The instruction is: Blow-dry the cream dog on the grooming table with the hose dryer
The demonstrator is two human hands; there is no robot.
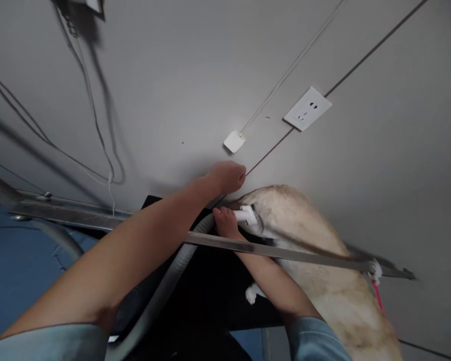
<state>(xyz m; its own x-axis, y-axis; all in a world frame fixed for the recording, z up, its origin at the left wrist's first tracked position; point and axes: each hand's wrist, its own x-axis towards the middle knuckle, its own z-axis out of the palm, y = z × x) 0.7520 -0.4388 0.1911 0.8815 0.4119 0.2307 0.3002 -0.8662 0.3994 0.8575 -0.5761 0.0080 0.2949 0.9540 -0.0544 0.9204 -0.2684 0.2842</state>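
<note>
My right hand (226, 222) is wrapped around the grip of a white grooming vacuum nozzle (248, 215), joined to a grey ribbed hose (182, 260). The nozzle head rests against the fur of a cream-coloured dog (319, 240), whose head I cannot make out. A white paw (251, 293) shows beside my right forearm. My left hand (228, 176) is closed in a fist just above the nozzle, near the wall; what it holds, if anything, is hidden. The dog stands or lies on a black table (210, 296), partly covered by my arms.
A metal bar (285, 251) crosses over the table and my right forearm, with a red cord (378, 296) tied at its right end. Along the grey wall are a socket (308, 109), a white square plug (234, 141) and loose cables (93, 110). Blue floor (7, 281) shows at left.
</note>
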